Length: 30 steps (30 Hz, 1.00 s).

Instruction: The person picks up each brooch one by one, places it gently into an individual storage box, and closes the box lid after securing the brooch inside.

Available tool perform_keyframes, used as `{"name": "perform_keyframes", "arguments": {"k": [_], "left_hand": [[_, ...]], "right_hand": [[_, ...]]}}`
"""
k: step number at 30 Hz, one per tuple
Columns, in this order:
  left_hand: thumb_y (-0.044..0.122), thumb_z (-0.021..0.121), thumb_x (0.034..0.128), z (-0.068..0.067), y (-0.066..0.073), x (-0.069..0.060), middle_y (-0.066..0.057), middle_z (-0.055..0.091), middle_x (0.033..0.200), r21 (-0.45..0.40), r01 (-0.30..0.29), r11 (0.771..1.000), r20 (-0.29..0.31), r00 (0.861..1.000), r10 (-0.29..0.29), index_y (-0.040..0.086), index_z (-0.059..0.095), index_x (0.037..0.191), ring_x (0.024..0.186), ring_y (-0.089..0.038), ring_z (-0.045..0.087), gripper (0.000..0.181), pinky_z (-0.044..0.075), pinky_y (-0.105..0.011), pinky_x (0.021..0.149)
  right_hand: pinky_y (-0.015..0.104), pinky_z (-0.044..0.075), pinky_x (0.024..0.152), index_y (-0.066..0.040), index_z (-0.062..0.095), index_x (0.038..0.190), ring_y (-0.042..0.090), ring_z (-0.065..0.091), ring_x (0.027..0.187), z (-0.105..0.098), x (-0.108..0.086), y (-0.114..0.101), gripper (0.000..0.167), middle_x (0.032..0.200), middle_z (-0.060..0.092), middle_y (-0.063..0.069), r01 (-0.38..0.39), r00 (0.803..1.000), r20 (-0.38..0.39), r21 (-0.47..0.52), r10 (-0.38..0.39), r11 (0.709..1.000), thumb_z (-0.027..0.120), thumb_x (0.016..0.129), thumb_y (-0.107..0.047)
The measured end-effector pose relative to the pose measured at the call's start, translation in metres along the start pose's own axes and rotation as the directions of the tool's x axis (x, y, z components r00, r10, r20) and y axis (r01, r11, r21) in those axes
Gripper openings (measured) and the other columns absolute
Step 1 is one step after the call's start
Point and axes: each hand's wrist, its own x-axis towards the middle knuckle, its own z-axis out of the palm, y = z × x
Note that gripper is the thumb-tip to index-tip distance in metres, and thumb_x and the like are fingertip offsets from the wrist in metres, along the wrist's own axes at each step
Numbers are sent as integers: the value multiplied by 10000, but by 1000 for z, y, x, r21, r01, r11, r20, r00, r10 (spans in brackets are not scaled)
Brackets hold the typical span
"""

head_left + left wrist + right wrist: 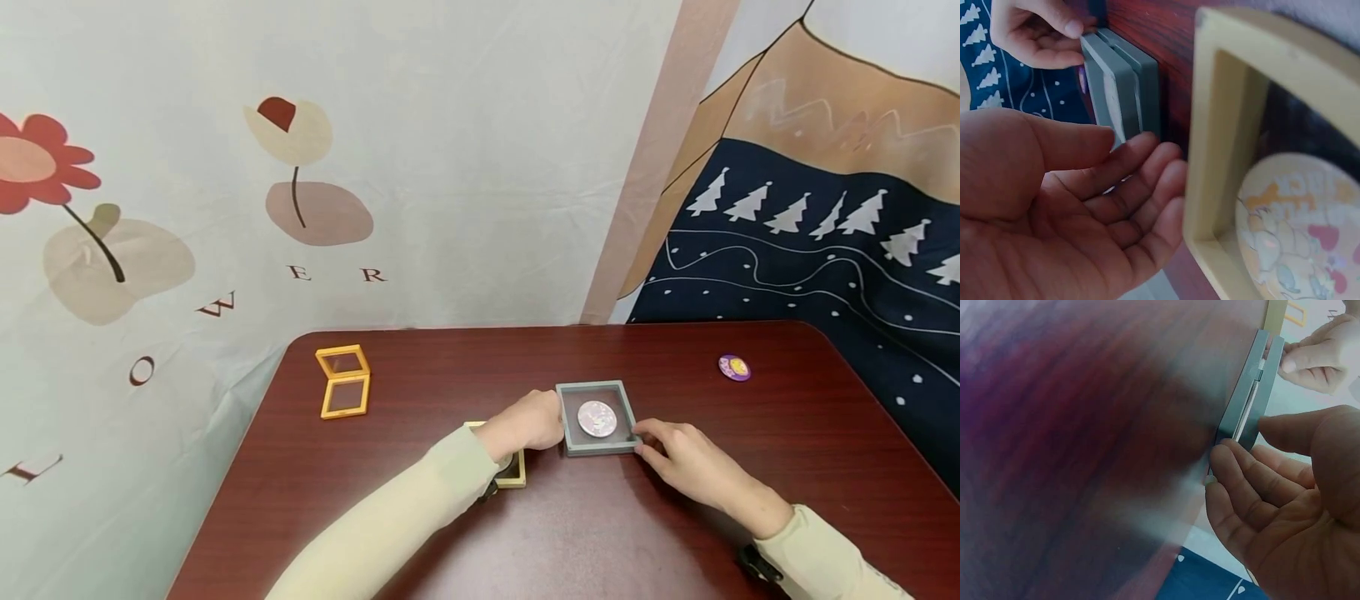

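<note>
A grey square display case (pixel 600 449) lies on the table, a round pale badge (pixel 597 419) showing through its clear window. My left hand (pixel 532 421) pinches its left edge, thumb and fingertips curled close to the rim in the left wrist view. At the near right corner my right hand (pixel 690 462) holds the case between thumb and fingers. In the right wrist view a narrow gap runs between the two halves of the grey case (pixel 1249 428). Under my left wrist is a cream square display case (pixel 1205 156) with a printed round badge (pixel 1297 231) in it.
An orange-yellow case (pixel 346 412) stands unfolded at the table's back left. Toward the back right lies a purple round badge (pixel 734 367). The dark red table (pixel 585 533) meets a printed cloth backdrop (pixel 480 167) along its far edge.
</note>
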Motion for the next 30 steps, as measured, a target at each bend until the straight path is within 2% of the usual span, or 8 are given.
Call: {"name": "perform_keyframes", "arguments": {"k": [2,4,7,11,14,21,27,30], "left_hand": [[169,662,1000,-12,11,-14,6,621,700,-33,22,999,9,1000,-21,121,628,637,710,-138,582,368,518,-303,706],[222,695,1006,-15,16,-19,11,691,785,-42,33,999,4,999,-33,125,704,704,769,-124,614,317,523,-295,754],[219,725,993,-15,19,-24,26,693,771,-32,21,999,0,1000,-21,126,708,714,740,-108,599,294,514,-276,728],[197,744,980,-10,20,-26,49,559,599,-4,-18,1000,5,1000,18,141,601,592,621,-107,505,418,468,-257,641],[200,747,979,-7,20,-25,63,503,557,14,-29,999,7,1000,29,153,562,554,604,-106,484,466,454,-256,629],[199,771,960,-6,19,-23,64,700,735,26,-20,999,-3,1000,20,141,741,696,733,-94,618,272,522,-251,725],[188,794,936,-6,20,-24,44,743,778,19,-24,1000,-14,1000,24,121,784,743,810,-123,681,205,542,-252,767],[171,791,919,-7,20,-26,38,721,740,13,-15,1000,-24,1000,15,117,760,707,783,-127,669,221,542,-257,745]], "right_hand": [[305,535,663,-47,729,1127,1,569,736,-1,0,1,207,941,736,-25,1,1000,-1,-2,-1,1000,781,927,-51],[318,554,679,-46,730,1124,9,602,761,-1,1,2,202,966,751,-6,4,1000,-3,1,-4,1000,781,929,-51],[315,565,683,-40,730,1122,15,631,776,-2,1,3,197,955,752,-8,7,1000,4,19,-7,1000,779,932,-50],[311,571,688,-39,732,1110,19,652,790,-3,2,4,187,930,750,-23,6,1000,8,38,-7,999,782,931,-54],[322,577,700,-44,735,1094,30,667,804,-4,2,4,174,921,754,-21,10,1000,6,32,-10,999,785,928,-59],[308,567,674,-79,741,1011,10,645,773,-4,3,4,137,881,744,-47,47,999,-9,2,-47,999,795,900,-19],[264,526,618,-120,718,926,-46,571,701,-2,2,5,167,790,711,-96,77,996,-34,-2,-77,997,803,874,14],[255,516,604,-124,711,911,-54,565,694,-1,1,5,179,778,713,-96,96,994,-46,-2,-96,995,806,867,21]]}}
